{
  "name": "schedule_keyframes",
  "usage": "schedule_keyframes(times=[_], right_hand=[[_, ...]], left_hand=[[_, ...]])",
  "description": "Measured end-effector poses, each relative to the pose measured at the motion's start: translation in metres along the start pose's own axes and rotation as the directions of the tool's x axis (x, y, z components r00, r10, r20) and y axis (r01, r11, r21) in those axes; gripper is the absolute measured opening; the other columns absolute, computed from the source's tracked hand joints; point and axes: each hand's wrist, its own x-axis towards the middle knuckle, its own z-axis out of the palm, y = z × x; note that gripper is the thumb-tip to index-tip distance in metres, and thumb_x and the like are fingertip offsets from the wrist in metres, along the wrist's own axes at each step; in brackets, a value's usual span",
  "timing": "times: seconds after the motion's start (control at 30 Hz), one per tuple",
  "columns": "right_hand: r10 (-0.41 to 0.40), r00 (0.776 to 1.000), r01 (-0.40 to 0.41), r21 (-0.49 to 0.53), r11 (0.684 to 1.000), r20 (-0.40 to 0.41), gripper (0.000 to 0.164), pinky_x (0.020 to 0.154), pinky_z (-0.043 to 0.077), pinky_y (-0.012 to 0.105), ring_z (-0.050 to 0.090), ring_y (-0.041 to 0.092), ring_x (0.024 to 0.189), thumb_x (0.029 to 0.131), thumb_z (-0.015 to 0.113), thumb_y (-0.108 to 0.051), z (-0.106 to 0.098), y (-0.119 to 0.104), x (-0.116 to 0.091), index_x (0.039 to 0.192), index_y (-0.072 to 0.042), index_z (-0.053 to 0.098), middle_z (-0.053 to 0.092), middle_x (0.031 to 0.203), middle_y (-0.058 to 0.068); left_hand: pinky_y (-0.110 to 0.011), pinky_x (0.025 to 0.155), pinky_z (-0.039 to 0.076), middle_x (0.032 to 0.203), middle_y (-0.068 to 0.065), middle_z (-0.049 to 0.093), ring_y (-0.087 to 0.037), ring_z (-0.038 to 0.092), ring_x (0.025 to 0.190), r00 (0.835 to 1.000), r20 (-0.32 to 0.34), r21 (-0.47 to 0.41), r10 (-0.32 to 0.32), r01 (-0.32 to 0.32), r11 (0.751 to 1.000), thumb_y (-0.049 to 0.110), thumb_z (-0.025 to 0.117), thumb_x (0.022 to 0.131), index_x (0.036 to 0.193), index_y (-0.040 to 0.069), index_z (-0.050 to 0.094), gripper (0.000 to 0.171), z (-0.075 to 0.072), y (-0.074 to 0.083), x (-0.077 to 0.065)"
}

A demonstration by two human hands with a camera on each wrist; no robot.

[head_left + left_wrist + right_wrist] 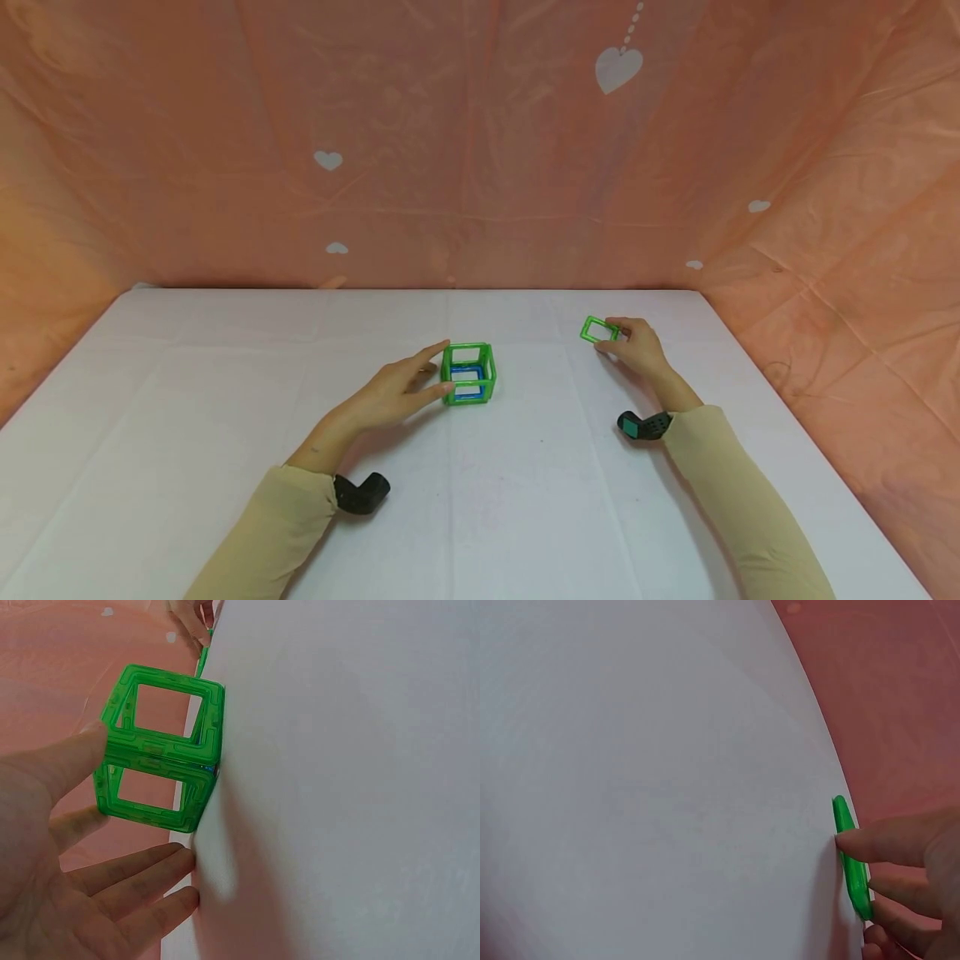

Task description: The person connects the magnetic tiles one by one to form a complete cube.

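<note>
A small cube of green magnetic tiles stands on the white table, with a blue square tile at its base. My left hand holds the cube at its left side, thumb at the near corner and index finger at the far one. In the left wrist view the other fingers extend below the green frames. Farther right, my right hand pinches a single green square magnetic tile by its right side. The right wrist view shows that tile edge-on, close over the tabletop.
White cloth covers the table. An orange curtain with pale hearts hangs behind the table's back edge and along both sides. Black wrist cameras sit on both wrists, beside beige sleeves.
</note>
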Motion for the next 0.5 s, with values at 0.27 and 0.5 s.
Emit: schedule_keyframes(times=[0.27,0.5], right_hand=[[0.04,0.999,-0.04,-0.02,0.999,-0.03,0.056,0.102,0.038,0.05,0.048,0.041,0.122,0.085,0.071,-0.02,0.0025,0.0004,0.001,0.129,0.009,0.054,0.051,0.133,0.03],[0.059,0.997,-0.06,-0.015,0.998,-0.055,0.056,0.091,0.043,0.041,0.052,0.036,0.112,0.083,0.072,-0.023,0.0056,-0.0038,-0.0015,0.127,0.008,0.057,0.056,0.127,0.028]], left_hand=[[-0.055,0.104,0.039,0.132,-0.027,0.054,-0.04,0.051,0.125,1.0,-0.007,0.009,0.016,-0.016,1.0,0.034,0.055,0.098,0.152,0.01,0.026,0.065,-0.0003,-0.0008,0.0005],[-0.055,0.104,0.038,0.131,-0.026,0.055,-0.039,0.05,0.126,1.0,-0.007,0.017,0.018,-0.018,1.0,0.035,0.055,0.098,0.152,0.01,0.027,0.066,0.0003,-0.001,0.0004]])
